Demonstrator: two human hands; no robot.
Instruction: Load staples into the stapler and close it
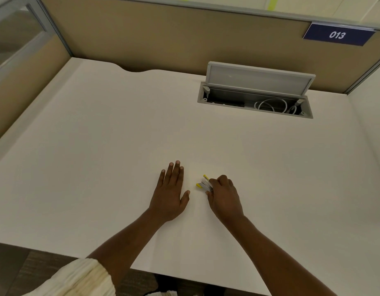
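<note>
A small stapler [204,184] with yellow tips and silver metal parts lies on the white desk [99,157], near the middle front. It looks hinged open, with two yellow ends spread apart to the left. My right hand [224,196] grips its right end, fingers curled over it and hiding that part. My left hand [170,190] rests flat on the desk just left of the stapler, fingers spread, touching nothing else. No loose staples are visible to me.
An open cable hatch [255,99] with its grey lid raised and white cables inside sits at the back right. Beige partition walls [163,35] enclose the desk at the back and sides. A blue sign [337,35] reads 013.
</note>
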